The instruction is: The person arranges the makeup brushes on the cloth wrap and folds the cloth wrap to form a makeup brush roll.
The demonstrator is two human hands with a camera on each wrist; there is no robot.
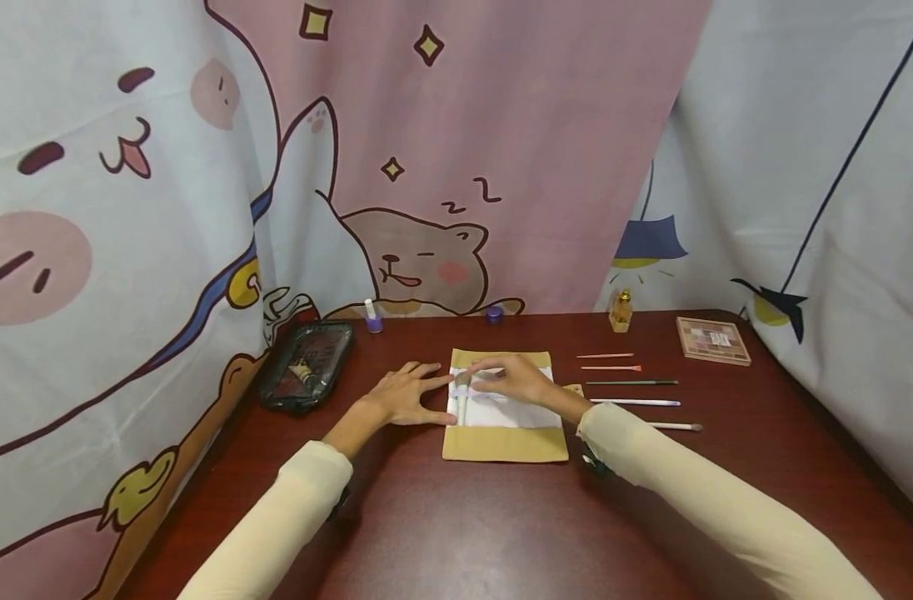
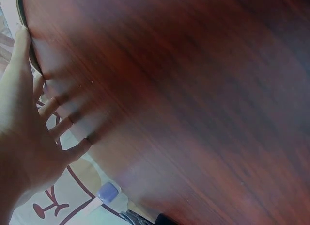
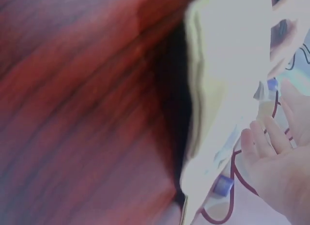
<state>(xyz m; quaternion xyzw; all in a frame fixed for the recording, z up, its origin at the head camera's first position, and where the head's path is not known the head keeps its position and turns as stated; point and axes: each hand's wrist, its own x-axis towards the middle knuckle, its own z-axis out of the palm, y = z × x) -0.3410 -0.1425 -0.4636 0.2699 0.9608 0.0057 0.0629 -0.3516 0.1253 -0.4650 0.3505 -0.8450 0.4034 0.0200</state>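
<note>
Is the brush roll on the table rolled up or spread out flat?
Spread flat: the tan brush roll lies unrolled on the table, its white pocket strip facing up.

head overview, close wrist views

A dark red-brown table (image 1: 456, 517) carries the bystanders. At its left edge lies a clear cosmetic pouch with black trim (image 1: 307, 365). Along the back stand a small purple bottle with a white cap (image 1: 371, 317), a low purple jar (image 1: 494, 314) and an amber perfume bottle (image 1: 621, 310). An eyeshadow palette (image 1: 713, 340) lies at the far right. Behind hangs a cartoon curtain (image 1: 441, 150) in pink and white, printed with a sleeping bear.
</note>
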